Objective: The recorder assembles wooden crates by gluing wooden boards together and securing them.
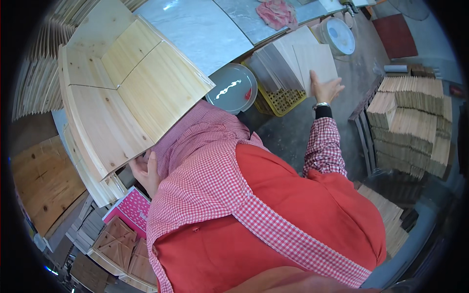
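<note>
A large pale wooden box [146, 93], open toward me with panels meeting in its corners, stands tilted at my left. My left hand [145, 172] is at its near lower edge, thumb up, the other fingers curled partly out of sight beneath the wood. Out to the right, my right hand [326, 90] is stretched over a thin pale panel [312, 61], its thumb at the panel's edge and its fingers spread. That panel leans with other thin sheets, some grey [276, 66], in a yellow perforated crate [282, 101].
A lidded grey bucket [230, 88] stands beside the crate; a white-lidded tub [338, 36] is beyond it. Stacked wooden pieces [413, 122] fill the right. A pink cloth [277, 13] lies on the grey worktable [195, 29]. A pink patterned box [131, 207] sits below my left hand.
</note>
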Available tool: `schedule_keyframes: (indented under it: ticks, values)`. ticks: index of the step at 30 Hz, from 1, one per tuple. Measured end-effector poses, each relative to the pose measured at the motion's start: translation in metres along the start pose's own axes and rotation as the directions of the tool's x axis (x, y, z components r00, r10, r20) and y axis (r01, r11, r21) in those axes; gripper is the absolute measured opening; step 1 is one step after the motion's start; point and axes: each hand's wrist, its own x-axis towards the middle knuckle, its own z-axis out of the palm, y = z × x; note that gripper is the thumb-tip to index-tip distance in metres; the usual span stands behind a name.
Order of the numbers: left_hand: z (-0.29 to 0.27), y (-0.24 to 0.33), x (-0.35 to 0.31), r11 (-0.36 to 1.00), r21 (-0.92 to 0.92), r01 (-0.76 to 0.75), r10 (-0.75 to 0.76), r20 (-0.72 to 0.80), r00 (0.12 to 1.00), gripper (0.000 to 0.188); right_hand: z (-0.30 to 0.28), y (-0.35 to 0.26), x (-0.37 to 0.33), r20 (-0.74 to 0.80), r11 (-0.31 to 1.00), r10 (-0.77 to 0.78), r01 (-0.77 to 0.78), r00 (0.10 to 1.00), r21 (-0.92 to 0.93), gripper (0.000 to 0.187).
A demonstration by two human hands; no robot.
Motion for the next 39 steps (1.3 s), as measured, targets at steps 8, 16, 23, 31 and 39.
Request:
schedule_keyframes:
  ticks: [8, 16, 23, 31, 39]
  values:
    - [-0.049, 0.005, -0.016, 0.998, -0.054, 0.030, -0.028, 0.046, 0.999, 0.056, 0.010, 0.045, -0.005, 0.028, 0.977, 0.115, -0.108, 0.993, -0.184, 0.069]
    - [-0.050, 0.010, -0.022, 0.993, 0.053, -0.103, 0.098, 0.094, 0.991, 0.039, -0.178, -0.102, 0.010, -0.179, 0.656, -0.567, 0.572, 0.804, 0.492, 0.033]
    - [-0.059, -0.006, -0.018, 0.973, 0.190, -0.129, 0.109, 0.114, 0.987, 0.040, -0.152, -0.321, -0.157, 0.082, -0.122, -0.969, 0.741, -0.233, 0.661, 0.016]
    - [-0.041, 0.005, -0.001, 0.991, 0.127, -0.051, 0.041, 0.077, 0.996, 0.046, -0.087, -0.410, -0.196, -0.018, -0.419, -0.893, 0.814, -0.450, 0.402, 0.032]
    - [-0.036, 0.012, 0.009, 0.935, 0.351, -0.058, 0.022, 0.106, 0.994, 0.033, -0.088, -0.441, -0.201, -0.004, -0.352, -0.921, 0.829, -0.389, 0.435, 0.022]
